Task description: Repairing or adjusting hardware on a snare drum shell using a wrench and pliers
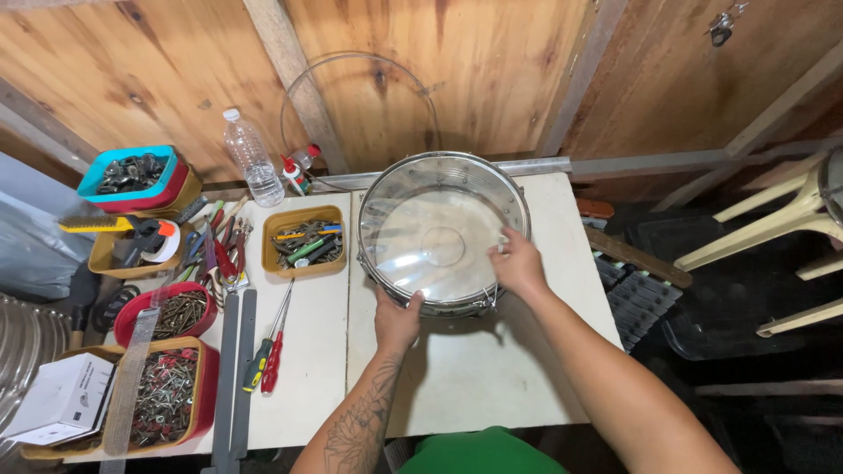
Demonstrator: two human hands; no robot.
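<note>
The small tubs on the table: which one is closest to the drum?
The mustard-yellow tub of mixed tools, directly left of the drum. The red and teal tubs sit farther left, along the table's edge.

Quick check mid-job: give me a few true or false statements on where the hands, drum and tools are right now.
1. Both hands are on the drum. True: the left hand is at its near rim, the right hand at its right side.
2. The drum lies on the floor. False: it sits on the white table.
3. Two screwdrivers lie left of the drum. True.
4. The water bottle lies on its side. False: it stands upright by the wall.
5. The right hand holds a screwdriver. False: it rests on the drum.
</note>
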